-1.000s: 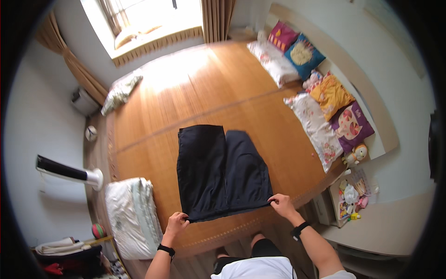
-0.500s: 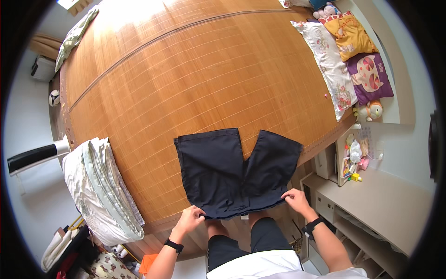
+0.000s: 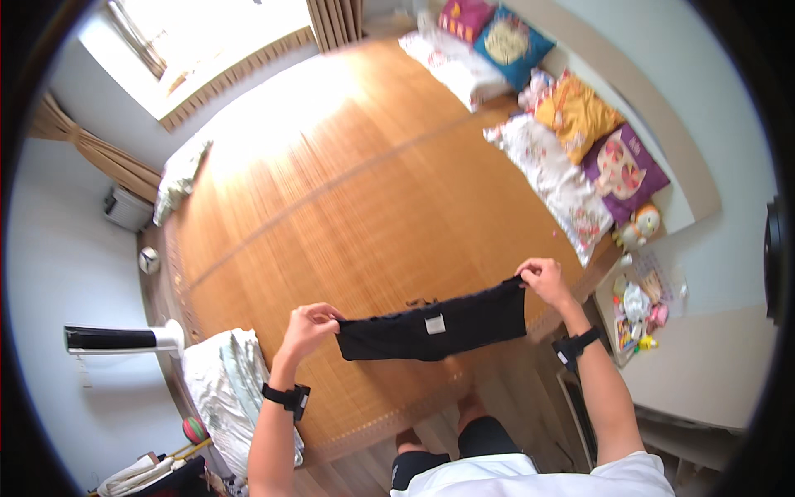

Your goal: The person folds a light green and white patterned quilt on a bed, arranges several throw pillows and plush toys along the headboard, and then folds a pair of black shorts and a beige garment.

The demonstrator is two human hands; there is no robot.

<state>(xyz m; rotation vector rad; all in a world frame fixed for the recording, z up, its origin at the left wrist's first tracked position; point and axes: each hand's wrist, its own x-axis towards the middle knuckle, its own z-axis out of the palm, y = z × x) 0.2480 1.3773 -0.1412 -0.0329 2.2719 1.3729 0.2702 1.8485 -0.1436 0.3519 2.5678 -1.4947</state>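
Observation:
A pair of dark navy shorts (image 3: 389,336) hangs stretched between my hands, held up by the two ends of its waistband. A white label shows inside the waist, with a drawstring at its upper edge; the legs are mostly hidden from above. My left hand (image 3: 313,330) pinches the left end of the waistband. The right end is gripped between the fingers of my right hand (image 3: 542,280). Beneath and beyond the shorts lies the brown bamboo mat (image 3: 364,224) on the bed.
Folded white bedding (image 3: 228,385) lies at the bed's left near corner, beside a black-and-white tower fan (image 3: 124,340). A white floral pillow (image 3: 551,178), cushions and a plush toy (image 3: 639,228) line the right side. A desk (image 3: 696,356) stands at right.
Both hands have lifted the shorts off the mat by the waistband, up and away from my body. The view has also tilted up, showing the window.

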